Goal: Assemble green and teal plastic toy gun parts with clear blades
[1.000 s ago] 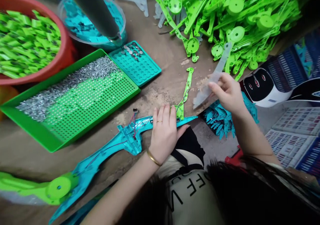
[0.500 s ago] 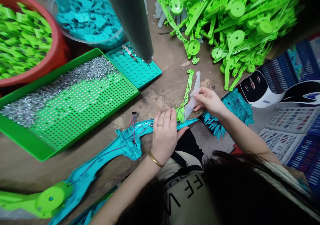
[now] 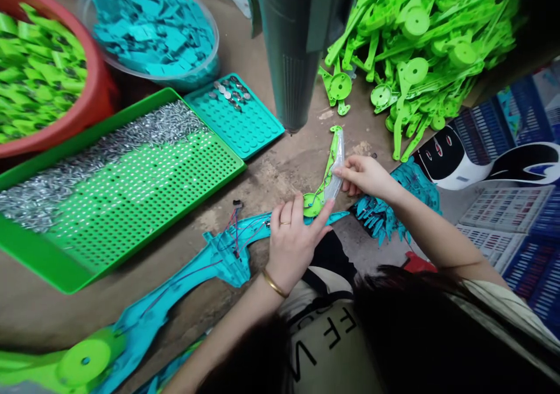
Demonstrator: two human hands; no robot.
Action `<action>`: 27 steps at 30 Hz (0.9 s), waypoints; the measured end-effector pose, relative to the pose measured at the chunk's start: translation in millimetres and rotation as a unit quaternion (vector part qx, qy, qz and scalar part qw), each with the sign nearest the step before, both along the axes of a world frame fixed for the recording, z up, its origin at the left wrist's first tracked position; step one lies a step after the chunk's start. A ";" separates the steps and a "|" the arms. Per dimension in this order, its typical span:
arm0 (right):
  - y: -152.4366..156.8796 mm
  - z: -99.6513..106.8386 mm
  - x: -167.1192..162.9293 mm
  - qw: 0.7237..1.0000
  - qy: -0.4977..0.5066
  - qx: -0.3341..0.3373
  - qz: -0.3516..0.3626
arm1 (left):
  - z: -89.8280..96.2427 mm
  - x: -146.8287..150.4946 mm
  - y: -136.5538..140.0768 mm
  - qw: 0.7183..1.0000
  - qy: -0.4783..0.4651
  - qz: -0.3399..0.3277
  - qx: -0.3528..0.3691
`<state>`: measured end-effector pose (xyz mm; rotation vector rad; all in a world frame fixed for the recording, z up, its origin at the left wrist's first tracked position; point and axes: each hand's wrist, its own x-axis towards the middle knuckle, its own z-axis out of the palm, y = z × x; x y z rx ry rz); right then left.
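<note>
My left hand (image 3: 294, 239) is closed over the narrow end of a long blue plastic part (image 3: 225, 254), its thumb reaching onto the lower end of a clear plastic piece (image 3: 335, 178). Between thumb and fingers of my right hand (image 3: 365, 177) is that clear piece's outer edge. It lies along a green plastic arm (image 3: 329, 169) with a thin wire in it, whose round end meets the blue part beside my left fingers. Wires and a small black connector (image 3: 237, 203) stick out of the blue part. Another green round-ended piece (image 3: 85, 359) joins its far end.
A dark power screwdriver (image 3: 295, 73) hangs just beyond my hands. Left are a green tray of screws (image 3: 175, 207), a teal mat with small metal discs (image 3: 245, 131), a red tub (image 3: 94, 90) and a clear tub (image 3: 214, 61). Green parts (image 3: 415, 67) are heaped at the back right.
The clear piece has come down against the green arm, with my right hand still on it. My left thumb has moved up onto it. In view, the screwdriver has shifted right and nearer.
</note>
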<state>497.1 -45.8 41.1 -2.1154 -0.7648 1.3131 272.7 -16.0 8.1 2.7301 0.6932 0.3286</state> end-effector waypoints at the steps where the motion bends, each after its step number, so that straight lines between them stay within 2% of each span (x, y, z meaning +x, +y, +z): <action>1: -0.7 0.7 0.8 1.000 -0.015 -0.001 0.013 | 0.6 -0.3 0.4 1.000 0.003 -0.007 0.005; 5: 5.5 -0.4 12.0 0.993 -0.095 -0.004 0.065 | 1.5 -0.7 1.3 1.000 0.001 -0.011 0.011; 7: 16.6 -3.9 22.5 0.990 -0.133 0.027 0.047 | 2.2 -0.6 1.6 1.000 0.004 -0.010 0.011; 10: 36.5 -11.4 38.4 0.987 -0.137 0.086 0.004 | 3.8 -0.1 2.7 0.999 0.014 -0.013 0.033; 13: 48.6 -16.4 48.1 0.983 -0.154 0.095 0.013 | 4.9 0.4 3.7 0.999 0.014 -0.016 0.048; 15: 52.7 -16.2 52.4 0.969 -0.223 0.099 0.035 | 4.8 0.5 3.9 0.999 0.008 -0.015 0.046; 17: 59.0 -14.4 57.7 0.940 -0.319 0.111 0.033 | 4.1 0.4 3.6 0.999 0.005 -0.013 0.038; 20: 78.8 -14.4 69.1 0.898 -0.418 0.129 -0.037 | 3.3 0.2 2.6 0.999 0.011 -0.012 0.050; 22: 94.2 -16.2 75.0 0.894 -0.422 0.136 -0.059 | 4.5 0.2 2.3 0.998 0.020 -0.018 0.061; 24: 101.7 -15.4 74.3 0.896 -0.410 0.161 -0.044 | 8.1 0.6 3.0 0.998 0.029 -0.024 0.051; 27: 83.7 -2.3 54.3 0.868 -0.434 0.236 -0.049 | 17.8 3.7 6.3 1.000 0.020 -0.019 0.000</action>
